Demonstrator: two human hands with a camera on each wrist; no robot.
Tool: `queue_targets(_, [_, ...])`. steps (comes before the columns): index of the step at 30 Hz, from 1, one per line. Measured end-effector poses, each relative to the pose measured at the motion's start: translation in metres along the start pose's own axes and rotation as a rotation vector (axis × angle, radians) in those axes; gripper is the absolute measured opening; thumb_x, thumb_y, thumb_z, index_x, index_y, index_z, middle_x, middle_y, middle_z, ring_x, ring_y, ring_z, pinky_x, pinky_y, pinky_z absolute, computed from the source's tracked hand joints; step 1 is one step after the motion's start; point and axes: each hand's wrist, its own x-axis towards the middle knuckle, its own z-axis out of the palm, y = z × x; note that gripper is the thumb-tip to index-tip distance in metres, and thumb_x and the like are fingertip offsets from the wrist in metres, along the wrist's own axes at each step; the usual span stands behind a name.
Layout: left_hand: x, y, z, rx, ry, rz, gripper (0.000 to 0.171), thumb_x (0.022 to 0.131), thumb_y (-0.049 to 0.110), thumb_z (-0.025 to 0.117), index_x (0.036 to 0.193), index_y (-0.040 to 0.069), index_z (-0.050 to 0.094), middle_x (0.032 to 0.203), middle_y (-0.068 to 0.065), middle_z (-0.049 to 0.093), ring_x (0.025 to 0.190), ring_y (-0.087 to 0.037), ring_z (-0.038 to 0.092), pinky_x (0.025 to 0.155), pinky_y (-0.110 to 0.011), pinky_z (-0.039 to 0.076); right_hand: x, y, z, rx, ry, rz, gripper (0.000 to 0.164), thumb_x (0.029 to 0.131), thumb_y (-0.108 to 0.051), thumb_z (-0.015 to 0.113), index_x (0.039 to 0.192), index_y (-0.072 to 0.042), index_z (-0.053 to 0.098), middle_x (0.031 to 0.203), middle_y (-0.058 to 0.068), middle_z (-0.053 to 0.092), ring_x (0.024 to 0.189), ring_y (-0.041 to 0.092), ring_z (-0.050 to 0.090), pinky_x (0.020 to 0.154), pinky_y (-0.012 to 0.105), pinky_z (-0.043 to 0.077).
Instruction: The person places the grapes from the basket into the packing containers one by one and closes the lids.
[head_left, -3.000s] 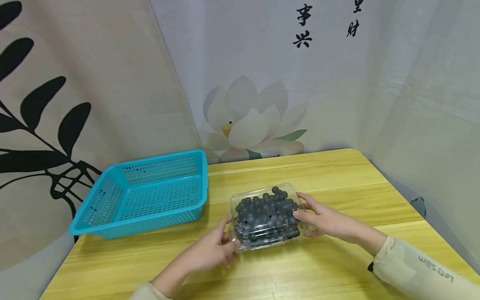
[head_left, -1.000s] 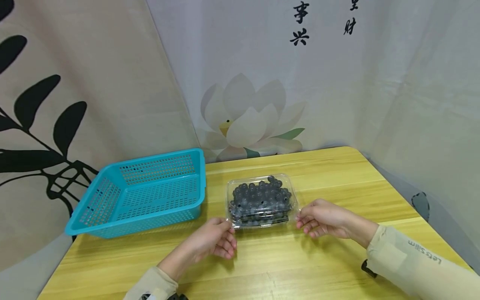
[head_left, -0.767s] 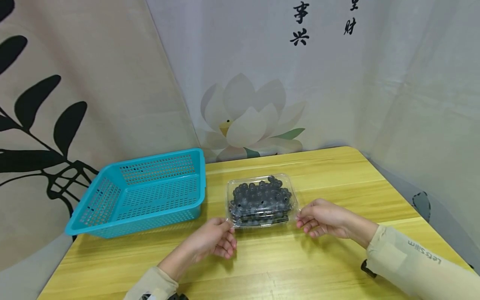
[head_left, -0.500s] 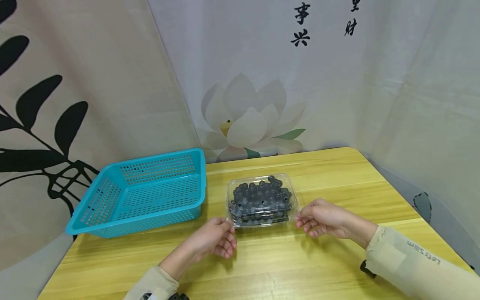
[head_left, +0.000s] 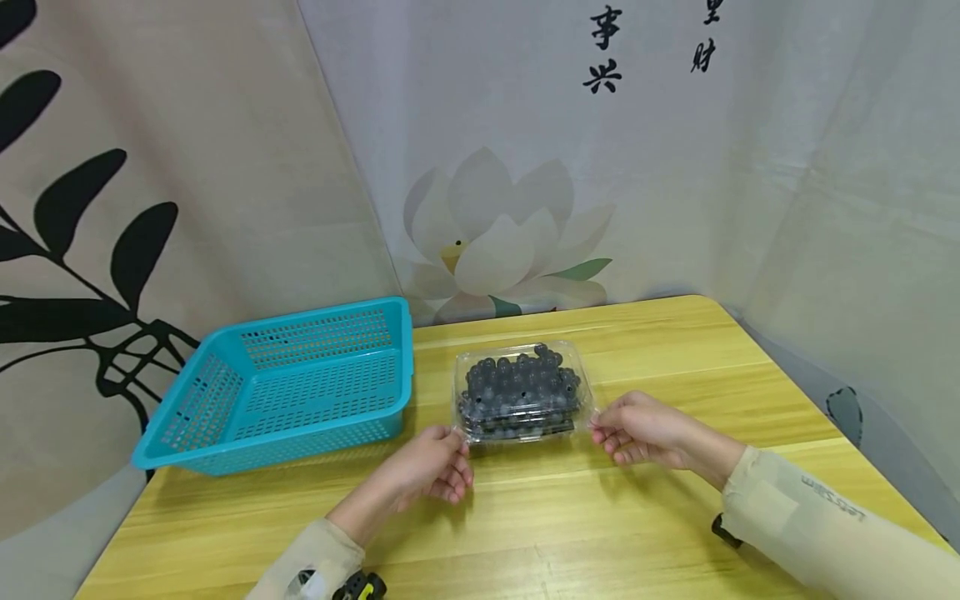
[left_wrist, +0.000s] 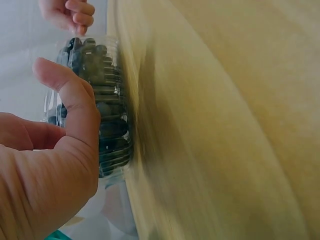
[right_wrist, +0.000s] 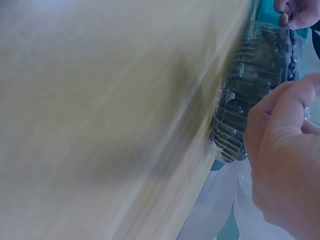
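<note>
A clear plastic clamshell box (head_left: 521,427) filled with dark round berries (head_left: 517,387) is near the middle of the wooden table, its lid down over them. At the box's front left corner, my left hand (head_left: 423,468) pinches the edge between thumb and forefinger, other fingers curled below. My right hand (head_left: 648,429) pinches the front right corner in the same way. In the left wrist view the box (left_wrist: 112,135) shows side-on behind the left hand (left_wrist: 60,145). The right wrist view has the right hand (right_wrist: 287,150) partly covering the box (right_wrist: 235,115).
A blue perforated plastic basket (head_left: 322,400) stands to the left of the box, overhanging the table's left edge. Behind the table (head_left: 570,542) hangs a printed curtain (head_left: 517,208) with a lotus, leaves and characters.
Three seconds ago both hands gripped the box's sides; now they pinch its front corners. The box has moved away from me, and slightly farther during the last half second. The basket stays put.
</note>
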Motion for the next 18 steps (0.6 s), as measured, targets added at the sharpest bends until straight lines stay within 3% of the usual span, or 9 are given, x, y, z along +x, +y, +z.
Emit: queue_targets(18, [0.047,0.015,-0.006,-0.052,0.086,-0.005,0.03,0.116,0.019,0.026,0.111,-0.002,0.047,0.075,-0.007,0.065,0.059,-0.013,0.06,0.057,-0.024,0.057,0.036,-0.018,-0.018,0.003,0.098,0.026,0.031,0.111,-0.012,0.049,0.123,0.013,0.061,0.088,0.002,0.069,0.066,0.006,0.06,0.061,0.018,0.057])
